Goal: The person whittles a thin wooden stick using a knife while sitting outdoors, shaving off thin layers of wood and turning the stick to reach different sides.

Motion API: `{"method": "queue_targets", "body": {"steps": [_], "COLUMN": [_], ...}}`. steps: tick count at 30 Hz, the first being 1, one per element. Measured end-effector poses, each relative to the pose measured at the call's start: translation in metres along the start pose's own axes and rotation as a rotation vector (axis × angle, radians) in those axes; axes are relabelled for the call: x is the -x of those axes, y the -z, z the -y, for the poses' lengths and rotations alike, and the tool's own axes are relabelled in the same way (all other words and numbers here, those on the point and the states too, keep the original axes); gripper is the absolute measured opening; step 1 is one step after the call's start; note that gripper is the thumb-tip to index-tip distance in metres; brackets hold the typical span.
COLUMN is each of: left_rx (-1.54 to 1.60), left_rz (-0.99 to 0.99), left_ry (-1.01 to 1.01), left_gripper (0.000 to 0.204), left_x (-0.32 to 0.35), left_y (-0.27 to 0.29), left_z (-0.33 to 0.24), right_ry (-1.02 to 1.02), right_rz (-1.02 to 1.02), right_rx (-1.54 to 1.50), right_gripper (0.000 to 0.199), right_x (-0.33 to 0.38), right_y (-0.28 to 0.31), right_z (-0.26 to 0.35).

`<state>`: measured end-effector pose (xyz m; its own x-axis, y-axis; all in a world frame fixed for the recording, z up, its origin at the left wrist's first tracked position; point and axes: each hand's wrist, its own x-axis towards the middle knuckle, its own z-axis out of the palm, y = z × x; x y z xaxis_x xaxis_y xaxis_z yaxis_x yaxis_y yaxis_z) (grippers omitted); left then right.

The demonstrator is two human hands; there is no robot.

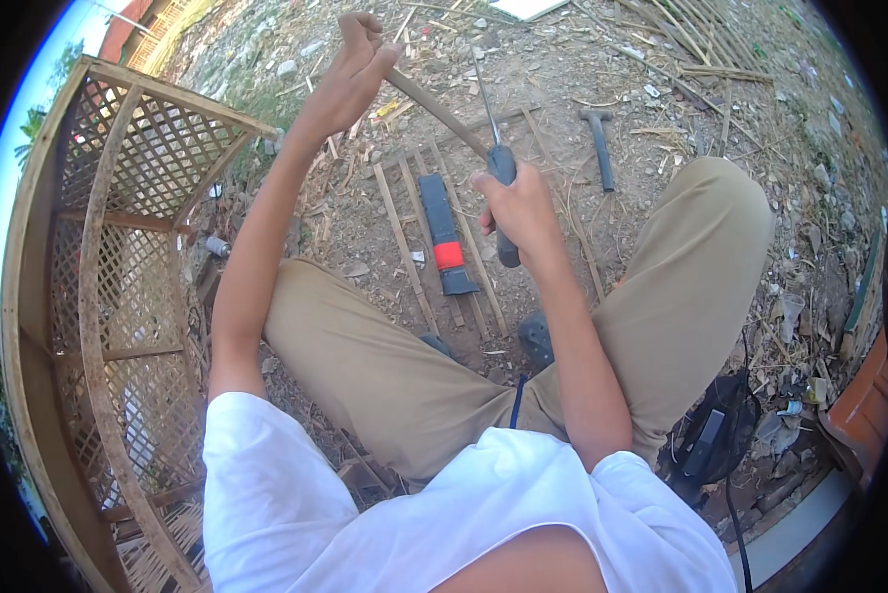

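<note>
My left hand [351, 87] is raised at the upper left, closed round one end of a narrow bamboo strip [434, 111]. The strip slants down to the right and meets a knife [504, 183] near the base of its blade. Wrapped round the knife's dark handle, my right hand [525, 214] keeps the thin blade pointing up and away from me. Below, between my knees, a dark knife sheath [436, 203] banded with red tape lies on the ground. A dark hammer [601, 156] rests to the right of the knife.
Several thin wooden strips [402, 252] lie under and beside the sheath. A wooden lattice frame [96, 247] stands at my left. Long bamboo pieces [696, 35] are piled at the far right. A black bag [711, 425] and an orange plastic object [864, 405] sit at my right.
</note>
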<state>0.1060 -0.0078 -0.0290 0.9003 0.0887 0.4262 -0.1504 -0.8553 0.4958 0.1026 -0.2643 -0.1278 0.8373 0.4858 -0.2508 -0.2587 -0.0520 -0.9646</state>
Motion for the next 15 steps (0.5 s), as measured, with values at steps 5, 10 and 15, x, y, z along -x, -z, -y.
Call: {"method": "queue_targets", "body": {"steps": [5,10,15], "left_rx": [0.102,0.226,0.268], "left_rz": [0.245,0.177,0.143], "left_ry": [0.150,0.016,-0.020], "left_gripper": [0.025,0.024,0.027], "left_x": [0.005,0.004,0.002], "left_y": [0.012,0.009,0.009], "left_z": [-0.009,-0.006,-0.016], "right_ry": [0.012,0.031,0.098], "right_rz": [-0.026,-0.059,0.059], "right_rx": [0.014,-0.071,-0.031], "right_gripper": [0.024,0.024,0.029], "right_x": [0.001,0.002,0.015], "right_y": [0.008,0.012,0.021], "right_z": [0.009,0.012,0.033]}}
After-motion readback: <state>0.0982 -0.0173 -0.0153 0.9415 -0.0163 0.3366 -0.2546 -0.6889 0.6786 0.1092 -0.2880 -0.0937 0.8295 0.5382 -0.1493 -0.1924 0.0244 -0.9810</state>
